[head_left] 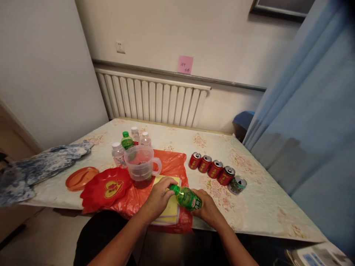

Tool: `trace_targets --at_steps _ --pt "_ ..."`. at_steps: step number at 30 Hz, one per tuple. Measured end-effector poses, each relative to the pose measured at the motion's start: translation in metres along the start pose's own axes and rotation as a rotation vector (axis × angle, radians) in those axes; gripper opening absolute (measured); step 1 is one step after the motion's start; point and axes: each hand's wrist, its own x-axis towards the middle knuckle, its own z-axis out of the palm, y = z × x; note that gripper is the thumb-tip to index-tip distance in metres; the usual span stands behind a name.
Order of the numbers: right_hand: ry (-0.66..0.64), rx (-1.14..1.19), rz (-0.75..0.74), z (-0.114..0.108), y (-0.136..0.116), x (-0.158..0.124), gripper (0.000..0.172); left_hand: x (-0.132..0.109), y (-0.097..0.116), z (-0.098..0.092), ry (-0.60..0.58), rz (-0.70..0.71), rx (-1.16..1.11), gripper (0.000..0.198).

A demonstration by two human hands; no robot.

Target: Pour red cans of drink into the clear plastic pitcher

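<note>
**green bottle held sideways in two hands at the table edge**

the small green bottle (187, 197) lay tilted between both hands, low over a yellow cloth (169, 216) at the near edge of the table (263, 207). the left hand (159, 195) had its fingers closed around the green cap (174, 189), and the right hand (206, 208) wrapped the body of the bottle from behind. i judge this hold let one hand steady the bottle while the other gripped the cap. the cloth lay on an orange-red plastic bag (172, 162), which probably protected the flowered tablecloth from spills.

just behind the hands stood one clear plastic jug (140, 166) with a little dark liquid at the bottom. beside it were one red plate with a heart (107, 188) and one orange dish (81, 177).

behind the jug stood four bottles: one more green bottle (127, 141) and three clear bottles (118, 153) with white caps. to the right, five cans made a neat slanted row: four red cans (215, 169) and one grey can (237, 184).
</note>
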Motion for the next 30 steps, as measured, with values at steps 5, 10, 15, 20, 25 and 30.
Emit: trace_targets --at_steps 5,10,15,20,25,30 --pt "-0.003 0.005 -0.007 0.000 0.000 0.002 0.048 0.002 -0.007 -0.001 -0.005 0.017 -0.002 0.025" --pt "-0.001 -0.003 -0.009 0.000 0.001 0.003 0.052 0.007 -0.008 -0.004 -0.042 -0.052 -0.011 0.030" --pt "0.008 -0.029 -0.001 0.001 0.002 0.003 0.052 0.012 -0.002 -0.006 -0.059 -0.108 0.059 0.026" --pt "0.022 -0.063 -0.003 0.005 0.006 0.003 0.055 0.014 -0.002 -0.004 -0.065 -0.160 0.182 0.018" --pt "0.022 -0.068 -0.009 0.007 0.008 0.002 0.060 0.013 -0.001 -0.003 -0.034 -0.180 0.202 0.014" --pt "0.021 -0.090 0.002 0.006 0.004 0.002 0.057 0.011 0.001 0.000 0.013 -0.208 0.174 0.013"
